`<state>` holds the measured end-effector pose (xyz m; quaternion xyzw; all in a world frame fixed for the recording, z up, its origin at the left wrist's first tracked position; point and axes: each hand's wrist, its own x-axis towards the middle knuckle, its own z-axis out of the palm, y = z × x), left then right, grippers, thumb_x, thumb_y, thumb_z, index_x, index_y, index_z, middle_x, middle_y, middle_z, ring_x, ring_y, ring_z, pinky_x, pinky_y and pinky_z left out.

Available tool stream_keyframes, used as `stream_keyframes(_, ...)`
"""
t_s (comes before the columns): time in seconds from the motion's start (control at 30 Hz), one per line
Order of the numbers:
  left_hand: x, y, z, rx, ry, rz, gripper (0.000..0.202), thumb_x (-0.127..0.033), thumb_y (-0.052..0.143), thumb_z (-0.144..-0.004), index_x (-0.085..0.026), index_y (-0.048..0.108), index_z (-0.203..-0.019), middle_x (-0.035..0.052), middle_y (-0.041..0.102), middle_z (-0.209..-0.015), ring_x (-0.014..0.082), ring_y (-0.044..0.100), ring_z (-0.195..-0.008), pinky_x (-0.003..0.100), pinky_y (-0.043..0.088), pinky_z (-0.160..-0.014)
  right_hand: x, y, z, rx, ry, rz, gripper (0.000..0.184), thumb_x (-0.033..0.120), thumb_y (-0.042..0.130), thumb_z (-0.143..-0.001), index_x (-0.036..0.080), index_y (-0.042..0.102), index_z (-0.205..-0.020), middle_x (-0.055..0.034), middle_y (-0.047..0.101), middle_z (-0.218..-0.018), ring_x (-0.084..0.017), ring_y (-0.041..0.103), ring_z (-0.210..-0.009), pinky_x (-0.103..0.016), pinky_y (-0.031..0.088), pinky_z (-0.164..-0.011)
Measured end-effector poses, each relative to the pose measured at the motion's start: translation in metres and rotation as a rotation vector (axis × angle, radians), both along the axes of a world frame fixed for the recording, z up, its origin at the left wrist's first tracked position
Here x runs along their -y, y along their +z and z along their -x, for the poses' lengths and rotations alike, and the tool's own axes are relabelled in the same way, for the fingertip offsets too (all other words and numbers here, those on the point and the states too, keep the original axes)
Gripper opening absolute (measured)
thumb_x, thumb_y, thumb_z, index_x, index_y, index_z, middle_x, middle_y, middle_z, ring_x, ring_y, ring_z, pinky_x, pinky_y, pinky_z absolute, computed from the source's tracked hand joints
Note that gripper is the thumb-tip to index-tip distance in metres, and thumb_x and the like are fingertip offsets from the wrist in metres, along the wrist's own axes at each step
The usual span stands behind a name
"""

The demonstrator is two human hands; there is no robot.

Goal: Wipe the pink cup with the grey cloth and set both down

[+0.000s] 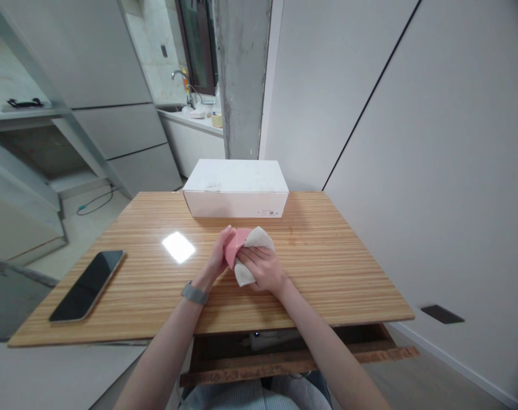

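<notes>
Pink object is sitting between the two hands over the middle of the table, whose flat top is showing fine, straight wood-grain stripes; the left hand is gripping the object's left side; the right hand is pressing a soft, matte white cloth against its right side, the fingers spreading over the fabric, so both hands are working close together; a crisp-edged, oblong white box is standing just beyond them; a dark, glassy phone is lying well apart, at the left; the object is looking smooth, evenly coloured and faintly glossy; the hands and cloth are hiding its full shape, and whether it is touching the tabletop I cannot tell.
</notes>
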<state>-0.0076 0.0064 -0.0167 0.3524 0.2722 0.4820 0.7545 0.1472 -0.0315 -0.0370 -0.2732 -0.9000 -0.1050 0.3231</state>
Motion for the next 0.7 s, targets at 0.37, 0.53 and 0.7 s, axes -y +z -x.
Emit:
stream_keyframes(0.37,-0.015,-0.011,0.0,-0.271,0.088,-0.163,0.029,-0.039,0.062,-0.081,-0.014,0.071,-0.092,0.005,0.07,-0.105,0.0225,0.054,-0.111,0.034,0.03,-0.106,-0.008,-0.003,-0.011,-0.06,-0.061,0.078,0.048,0.033,0.041,-0.082,0.009,0.052,-0.122,-0.0167,0.064,-0.114,-0.027,0.059,-0.104,-0.042,0.045,-0.09)
stream_keyframes(0.53,-0.008,-0.007,-0.003,-0.273,0.088,-0.211,0.033,-0.044,0.059,-0.083,-0.016,0.07,-0.096,0.0055,0.069,-0.108,0.023,0.054,-0.112,0.033,0.034,-0.102,-0.009,-0.005,-0.013,-0.118,-0.1,0.078,0.044,0.03,0.04,-0.083,0.011,0.052,-0.121,-0.0155,0.065,-0.112,-0.027,0.06,-0.102,-0.042,0.044,-0.092)
stream_keyframes(0.7,-0.002,-0.005,-0.005,-0.12,-0.047,-0.171,0.034,-0.042,0.06,-0.083,-0.016,0.067,-0.105,0.0068,0.068,-0.107,0.0227,0.058,-0.105,0.031,0.043,-0.089,-0.01,-0.008,-0.015,-0.165,-0.132,0.048,0.046,0.03,0.039,-0.082,0.011,0.052,-0.121,-0.0165,0.065,-0.112,-0.028,0.06,-0.103,-0.044,0.044,-0.092)
